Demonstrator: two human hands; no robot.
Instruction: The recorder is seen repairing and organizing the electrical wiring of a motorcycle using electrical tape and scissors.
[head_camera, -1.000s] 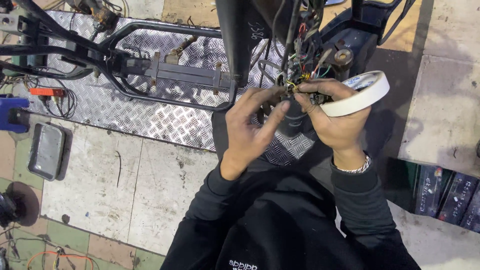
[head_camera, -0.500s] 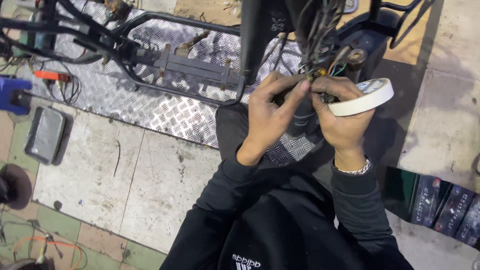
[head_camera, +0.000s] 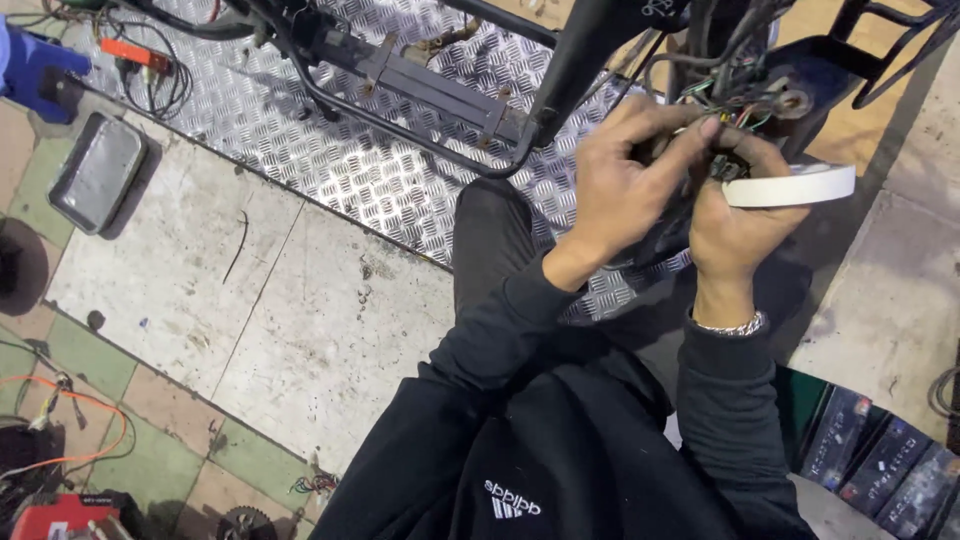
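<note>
- Your left hand (head_camera: 620, 185) has its fingers curled together and pinched onto the bundle of wires (head_camera: 735, 105), thumb and forefinger closing on it from the left side.
- Your right hand (head_camera: 735, 215) is clamped too: it meets the same bundle from below and the right, fingertips tucked in against a small dark connector (head_camera: 728, 168), while a roll of white tape (head_camera: 790, 187) rides on that hand, sticking out flat to the right.
- The wires lie just above and ahead of both grips, hanging down from the black frame (head_camera: 590, 45) towards your fingers, so their long axis runs roughly top to bottom in the view. Both hands touch the bundle; the right sits closer to the connector end.
- The wires look thin and multi-coloured, green, red and yellow strands tangled with thicker black cable. How the strands are joined is hidden behind your fingers.
- The tape roll is seen edge-on, pale and thin-walled; I cannot tell whether a free end is stuck to the wires.
- Further out, the frame stands on a sheet of diamond-pattern metal plate (head_camera: 330, 150) laid on the worn concrete floor (head_camera: 230, 300).
- A grey rectangular tray (head_camera: 98, 172) lies well apart to your left.
</note>
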